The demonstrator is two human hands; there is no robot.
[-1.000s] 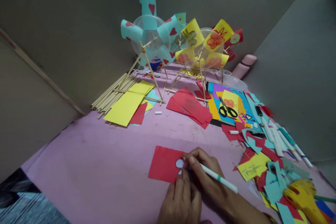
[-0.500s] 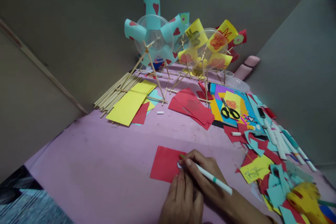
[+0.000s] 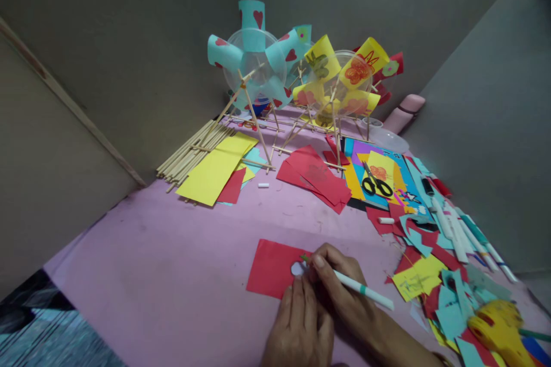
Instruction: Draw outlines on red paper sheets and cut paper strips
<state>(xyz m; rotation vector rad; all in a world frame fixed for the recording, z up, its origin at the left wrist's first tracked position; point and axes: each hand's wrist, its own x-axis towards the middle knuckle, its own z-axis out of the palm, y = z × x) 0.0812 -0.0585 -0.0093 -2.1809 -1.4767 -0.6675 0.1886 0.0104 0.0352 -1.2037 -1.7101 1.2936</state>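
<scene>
A red paper rectangle (image 3: 271,269) lies on the pink-covered table (image 3: 185,275). On it is a small round white piece (image 3: 297,268), partly under fingertips. My left hand (image 3: 299,321) rests flat with its fingers stretched over the paper's lower right part, fingertips at the round piece. My right hand (image 3: 340,278) pinches a white marker with a green band (image 3: 365,291); its green tip touches or hovers over the paper beside the round piece's upper edge. I cannot tell whether the tip touches.
Paper wheels on stick stands (image 3: 253,86) stand at the back. Sticks (image 3: 196,155), yellow sheets (image 3: 217,169) and red sheets (image 3: 316,178) lie before them. Scissors (image 3: 376,180), paper scraps (image 3: 419,278), markers (image 3: 477,238) and a yellow glue gun (image 3: 497,327) are at the right.
My right hand and the marker have moved slightly to the right, uncovering more of the round white piece. My left hand has stayed nearly still. The view has shifted a little.
</scene>
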